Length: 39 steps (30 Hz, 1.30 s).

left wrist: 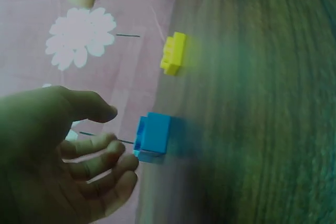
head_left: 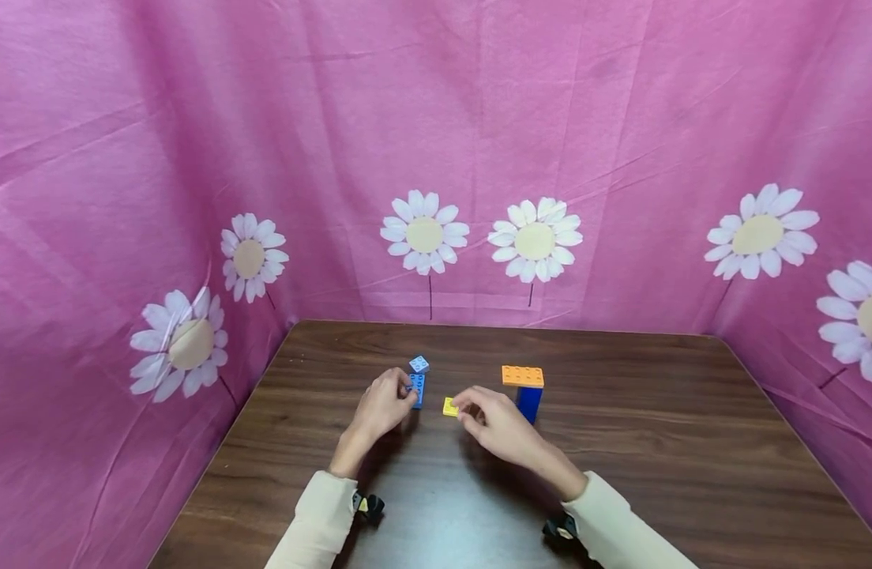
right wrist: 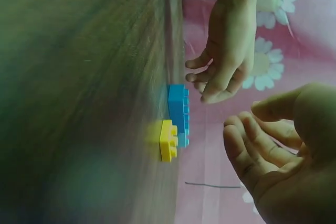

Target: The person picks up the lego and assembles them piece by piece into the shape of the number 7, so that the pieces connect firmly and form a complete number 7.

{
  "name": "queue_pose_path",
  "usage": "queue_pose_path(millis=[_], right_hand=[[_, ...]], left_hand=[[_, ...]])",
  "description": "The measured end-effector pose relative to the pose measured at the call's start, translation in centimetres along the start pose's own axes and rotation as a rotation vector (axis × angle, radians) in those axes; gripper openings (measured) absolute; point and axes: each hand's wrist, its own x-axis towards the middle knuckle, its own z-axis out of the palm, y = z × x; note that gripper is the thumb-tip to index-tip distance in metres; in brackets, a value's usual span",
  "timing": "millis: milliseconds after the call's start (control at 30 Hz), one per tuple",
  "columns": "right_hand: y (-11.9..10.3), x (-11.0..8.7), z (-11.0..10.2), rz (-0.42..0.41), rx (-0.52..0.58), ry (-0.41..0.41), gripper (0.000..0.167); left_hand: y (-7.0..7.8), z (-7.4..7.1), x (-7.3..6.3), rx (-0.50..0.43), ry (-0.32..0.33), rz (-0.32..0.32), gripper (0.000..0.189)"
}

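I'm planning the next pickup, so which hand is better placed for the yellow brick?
Probably the right hand: it is empty and nearer the yellow brick, while the left hand is by the long blue brick.

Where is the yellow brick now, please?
In the head view, the yellow brick lies on the table, right of the long blue brick, by the right hand.

- 2 hands (head_left: 382, 405)
- 1 yellow brick (head_left: 449, 406)
- 1 blue brick (head_left: 419, 391)
- 1 light blue brick (head_left: 419, 364)
- just 1 orange brick (head_left: 523, 375)
- at least 1 dark blue brick (head_left: 530, 403)
- 6 daisies (head_left: 424, 235)
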Motion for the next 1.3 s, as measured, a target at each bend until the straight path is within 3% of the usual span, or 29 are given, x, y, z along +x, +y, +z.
queue_pose_path(millis=[167,333,467,667,767,867,1000,1300], right_hand=[[0.1,2.6,1.7,-0.02,-0.051,0.006,0.019],[0.5,4.8,3.1,-0.043,-0.122,-0.004,0.022],[0.9,6.3,3.9,-0.002,-0.138,-0.037,0.026],[1.7,7.5,4.7,0.069,-0.127,-0.096,0.035],[2.3,7.8,5.0,0.072,-0.138,-0.101,0.037],[2.7,7.9,5.2,0.068,-0.137,-0.103,0.04],[3.1,7.9,5.0,0.063,-0.104,-0.104,0.041],[3.6,7.6,4.7,0.029,-0.026,-0.053,0.034]], left_hand=[[-0.4,0.7,0.3,0.042,-0.03,-0.073,0.035],[-0.2,1.1,0.7,0.067,-0.043,-0.09,0.049],[-0.2,1.6,1.0,0.054,-0.039,-0.089,0.055],[-1.8,3.3,2.0,0.113,-0.007,-0.042,0.061],[-3.1,4.1,2.5,0.128,-0.019,-0.054,0.056],[-2.9,3.6,2.5,0.068,-0.057,-0.072,0.045],[-1.2,1.9,1.8,-0.027,-0.095,-0.065,0.041],[-0.9,0.8,1.4,-0.16,-0.102,-0.03,0.038]])
